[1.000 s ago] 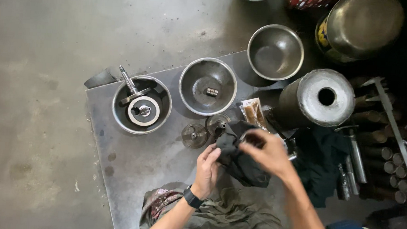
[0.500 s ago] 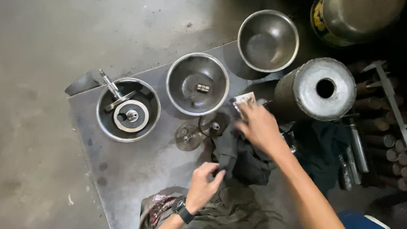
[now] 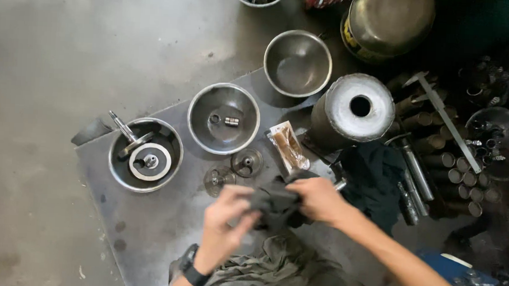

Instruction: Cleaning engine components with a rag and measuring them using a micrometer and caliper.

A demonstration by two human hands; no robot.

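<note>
Head view: the left hand [image 3: 225,218] and right hand [image 3: 319,200] are both closed on a dark rag [image 3: 274,203], held low over the grey metal sheet [image 3: 145,230] near its lower edge. Two small discs [image 3: 232,171] lie just above the hands; a wrapped brown bar [image 3: 289,147] lies beside them. Three steel bowls [image 3: 223,118] crowd the sheet's upper edge. Bare sheet lies left of the left hand.

Bare plate [image 3: 145,230] leftward; bowls [image 3: 224,118] ahead, big cylinder [image 3: 352,113] rightward.
</note>
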